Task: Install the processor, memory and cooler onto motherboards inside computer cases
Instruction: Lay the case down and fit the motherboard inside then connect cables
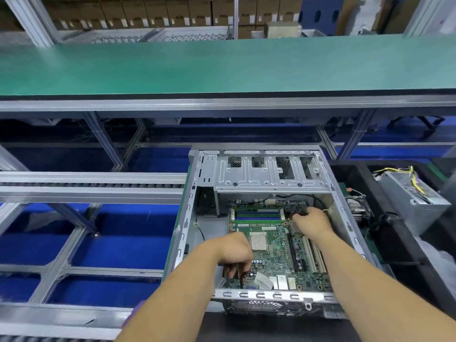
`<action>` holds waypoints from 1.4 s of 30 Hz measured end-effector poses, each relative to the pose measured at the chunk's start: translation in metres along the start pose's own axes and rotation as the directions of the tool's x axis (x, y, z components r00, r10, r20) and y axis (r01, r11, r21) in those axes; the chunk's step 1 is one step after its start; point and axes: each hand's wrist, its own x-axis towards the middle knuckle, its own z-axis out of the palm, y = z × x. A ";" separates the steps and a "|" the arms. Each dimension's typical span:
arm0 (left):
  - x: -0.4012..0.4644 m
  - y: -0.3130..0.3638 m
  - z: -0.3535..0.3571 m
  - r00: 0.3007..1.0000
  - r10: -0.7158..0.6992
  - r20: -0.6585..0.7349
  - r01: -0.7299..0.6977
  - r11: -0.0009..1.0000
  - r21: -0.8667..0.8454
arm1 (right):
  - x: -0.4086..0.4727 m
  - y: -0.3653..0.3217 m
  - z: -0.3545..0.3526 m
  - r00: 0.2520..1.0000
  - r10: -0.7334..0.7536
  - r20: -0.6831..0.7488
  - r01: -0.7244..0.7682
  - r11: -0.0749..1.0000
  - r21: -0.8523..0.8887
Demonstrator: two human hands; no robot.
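An open metal computer case (204, 169) lies in front of me with a green motherboard (276, 245) inside. A silver processor (259, 243) sits in its socket at the board's middle. A memory stick fills one of the blue and green slots (257, 215) at the far end. My left hand (234, 253) reaches down at the board's near left corner, fingers curled around a black cable (243, 276). My right hand (312, 222) lies over the board's far right corner, fingertips on dark connectors there; what it holds is hidden.
A grey power supply (414, 196) with yellow and black wires sits in a black tray to the right, beside a finned cooler (356, 208). A green bench top (222, 65) runs across behind the case. Aluminium conveyor rails (93, 186) lie to the left over a blue floor.
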 end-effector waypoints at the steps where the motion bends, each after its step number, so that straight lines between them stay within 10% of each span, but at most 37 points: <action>1: 0.000 0.001 0.000 1.000 -0.003 0.006 0.003 1.000 -0.001 | 0.000 0.000 0.001 1.000 -0.007 0.000 0.007 1.000 0.016; 31: 0.005 -0.001 0.001 0.998 -0.003 0.062 0.002 1.000 0.006 | -0.012 -0.006 0.000 0.998 0.034 0.048 -0.027 0.989 -0.146; 38: 0.006 -0.002 0.001 0.997 -0.002 0.073 0.002 1.000 0.010 | -0.045 -0.021 -0.001 0.970 -0.228 -0.089 0.122 0.765 -0.632; 42: 0.008 -0.003 0.001 0.998 -0.008 0.070 0.006 1.000 0.025 | -0.044 -0.023 -0.010 0.960 -0.277 -0.045 0.191 0.762 -0.619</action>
